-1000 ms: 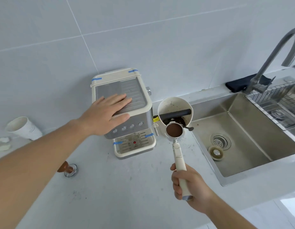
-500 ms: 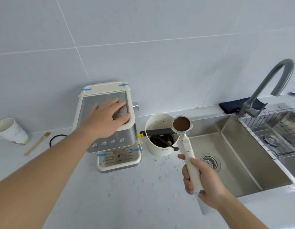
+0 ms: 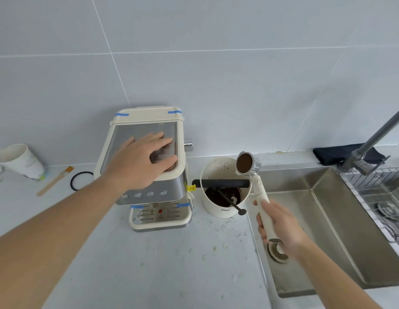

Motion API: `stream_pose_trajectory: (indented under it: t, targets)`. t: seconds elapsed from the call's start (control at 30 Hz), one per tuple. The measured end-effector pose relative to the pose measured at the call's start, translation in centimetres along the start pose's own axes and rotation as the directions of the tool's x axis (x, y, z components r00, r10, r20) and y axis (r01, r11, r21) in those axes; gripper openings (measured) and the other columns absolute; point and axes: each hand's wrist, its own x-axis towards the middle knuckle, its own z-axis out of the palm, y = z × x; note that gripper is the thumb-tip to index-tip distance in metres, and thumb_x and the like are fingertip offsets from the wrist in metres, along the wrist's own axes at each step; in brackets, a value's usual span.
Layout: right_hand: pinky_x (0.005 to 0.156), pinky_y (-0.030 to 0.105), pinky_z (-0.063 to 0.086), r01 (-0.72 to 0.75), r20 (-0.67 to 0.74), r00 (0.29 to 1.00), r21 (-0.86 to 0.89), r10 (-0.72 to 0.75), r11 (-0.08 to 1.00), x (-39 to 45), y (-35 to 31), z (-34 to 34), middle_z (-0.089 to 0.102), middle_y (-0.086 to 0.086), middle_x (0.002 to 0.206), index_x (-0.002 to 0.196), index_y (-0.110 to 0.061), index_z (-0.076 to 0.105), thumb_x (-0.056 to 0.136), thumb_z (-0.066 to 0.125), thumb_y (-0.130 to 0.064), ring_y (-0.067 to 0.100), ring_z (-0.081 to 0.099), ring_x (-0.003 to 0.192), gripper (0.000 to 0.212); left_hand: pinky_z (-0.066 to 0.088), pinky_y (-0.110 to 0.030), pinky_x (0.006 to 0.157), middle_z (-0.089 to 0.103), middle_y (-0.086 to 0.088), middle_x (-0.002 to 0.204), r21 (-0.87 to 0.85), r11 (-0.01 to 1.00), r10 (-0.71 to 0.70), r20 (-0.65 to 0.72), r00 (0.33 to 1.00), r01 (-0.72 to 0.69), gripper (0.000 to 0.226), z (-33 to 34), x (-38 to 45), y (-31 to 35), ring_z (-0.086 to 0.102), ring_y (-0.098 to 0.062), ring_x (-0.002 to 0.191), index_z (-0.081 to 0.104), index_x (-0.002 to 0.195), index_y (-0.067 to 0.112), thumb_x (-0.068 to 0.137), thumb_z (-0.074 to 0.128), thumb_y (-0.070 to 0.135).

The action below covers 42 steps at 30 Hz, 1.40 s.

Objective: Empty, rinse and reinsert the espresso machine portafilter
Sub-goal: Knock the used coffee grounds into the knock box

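Note:
My right hand (image 3: 281, 226) grips the cream handle of the portafilter (image 3: 247, 165). Its steel basket is full of brown coffee grounds and is tilted toward me, raised above the right rim of the cream knock box (image 3: 223, 210). The knock box has a black bar across its mouth, with dark grounds and a small black spoon inside. My left hand (image 3: 145, 161) lies flat, fingers spread, on top of the cream and steel espresso machine (image 3: 149, 197). The steel sink (image 3: 323, 230) lies right of the knock box, under my right hand.
A grey tap (image 3: 377, 139) and a dark cloth (image 3: 328, 156) are at the sink's back edge, and a wire rack (image 3: 383, 197) is at far right. A paper cup (image 3: 20, 161), a brush (image 3: 54, 180) and a black ring (image 3: 79, 181) lie left of the machine. Loose grounds speckle the counter.
My right hand has lifted the portafilter from beside the machine up and right, over the knock box rim, and tilted its basket. My left hand stays on the machine top.

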Motion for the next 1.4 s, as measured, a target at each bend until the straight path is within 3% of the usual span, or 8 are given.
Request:
stream_pose_trajectory:
  t: [0.17, 0.27, 0.43, 0.67, 0.83, 1.1, 1.3, 1.4]
  targets:
    - [0.043, 0.026, 0.038, 0.078, -0.011, 0.996, -0.249, -0.083, 0.965, 1.6, -0.4, 0.2, 0.048, 0.013, 0.066, 0.088, 0.005, 0.05, 0.099, 0.051, -0.024, 0.021, 0.045, 0.045, 0.032, 0.011, -0.042, 0.12, 0.03, 0.014, 0.158, 0.007, 1.0, 0.007, -0.009, 1.0, -0.006, 0.061, 0.1, 0.1, 0.0, 0.02, -0.003, 0.146, 0.042, 0.143, 0.04, 0.088, 0.042, 0.066]
    - [0.043, 0.024, 0.042, 0.145, -0.048, 0.982, -0.428, -0.183, 0.892, 2.5, -0.3, 0.2, 0.046, 0.01, 0.063, 0.083, -0.007, 0.059, 0.096, 0.053, -0.026, 0.02, 0.046, 0.049, 0.023, 0.011, -0.04, 0.12, 0.03, 0.015, 0.158, 0.009, 1.0, 0.0, -0.006, 1.0, 0.0, 0.058, 0.1, 0.1, -0.1, 0.02, -0.003, 0.146, 0.042, 0.143, 0.041, 0.089, 0.044, 0.063]
    - [0.051, 0.028, 0.042, 0.234, -0.069, 0.923, -0.68, -0.378, 0.695, 3.5, -0.7, 0.4, 0.052, -0.004, 0.056, 0.094, -0.035, 0.064, 0.09, 0.059, -0.026, 0.016, 0.048, 0.05, 0.011, 0.011, -0.039, 0.12, 0.03, 0.015, 0.158, 0.012, 1.0, 0.0, 0.0, 1.0, 0.0, 0.06, 0.0, 0.1, -0.1, 0.02, -0.004, 0.146, 0.041, 0.143, 0.042, 0.088, 0.041, 0.065]
    - [0.055, 0.031, 0.046, 0.168, -0.034, 0.881, -0.91, -0.471, 0.379, 5.2, 1.0, 1.0, 0.054, -0.006, 0.071, 0.113, -0.037, 0.054, 0.09, 0.053, -0.037, 0.018, 0.055, 0.063, 0.023, 0.01, -0.04, 0.121, 0.029, 0.016, 0.158, 0.017, 1.0, -0.006, 0.01, 1.0, 0.006, 0.061, 0.0, 0.2, -0.2, 0.019, -0.002, 0.146, 0.04, 0.143, 0.042, 0.087, 0.04, 0.067]
    - [0.051, 0.029, 0.037, 0.165, -0.021, 0.877, -0.926, -0.48, 0.341, 5.7, 0.4, 0.7, 0.052, -0.008, 0.07, 0.114, -0.036, 0.056, 0.09, 0.056, -0.034, 0.018, 0.054, 0.063, 0.024, 0.011, -0.041, 0.121, 0.029, 0.016, 0.158, 0.017, 1.0, -0.003, 0.011, 1.0, 0.003, 0.065, 0.0, 0.1, -0.3, 0.019, -0.002, 0.146, 0.04, 0.143, 0.042, 0.084, 0.037, 0.07]
    - [0.06, 0.036, 0.054, 0.158, -0.043, 0.889, -0.905, -0.456, 0.394, 5.6, 0.4, 1.0, 0.061, -0.005, 0.07, 0.113, -0.033, 0.056, 0.09, 0.055, -0.034, 0.019, 0.059, 0.064, 0.023, 0.012, -0.041, 0.12, 0.03, 0.017, 0.157, 0.016, 1.0, -0.008, 0.01, 1.0, 0.008, 0.075, -0.1, 0.1, -0.2, 0.02, -0.001, 0.145, 0.04, 0.142, 0.043, 0.077, 0.028, 0.076]
    - [0.054, 0.031, 0.048, 0.231, -0.074, 0.844, -0.844, -0.531, 0.485, 5.0, -0.1, 1.3, 0.061, -0.005, 0.076, 0.124, -0.031, 0.055, 0.092, 0.058, -0.032, 0.016, 0.058, 0.063, 0.032, 0.012, -0.041, 0.12, 0.03, 0.017, 0.157, 0.015, 1.0, -0.01, 0.005, 1.0, 0.009, 0.07, 0.1, 0.2, -0.2, 0.021, -0.002, 0.145, 0.04, 0.142, 0.044, 0.079, 0.032, 0.073]
    - [0.053, 0.03, 0.047, 0.189, -0.058, 0.856, -0.89, -0.513, 0.416, 5.2, 0.5, 1.6, 0.059, -0.006, 0.074, 0.121, -0.028, 0.055, 0.093, 0.055, -0.033, 0.016, 0.057, 0.063, 0.029, 0.013, -0.041, 0.12, 0.03, 0.017, 0.157, 0.014, 1.0, -0.014, 0.002, 1.0, 0.014, 0.072, 0.1, 0.2, -0.2, 0.021, -0.002, 0.145, 0.041, 0.142, 0.043, 0.078, 0.031, 0.075]
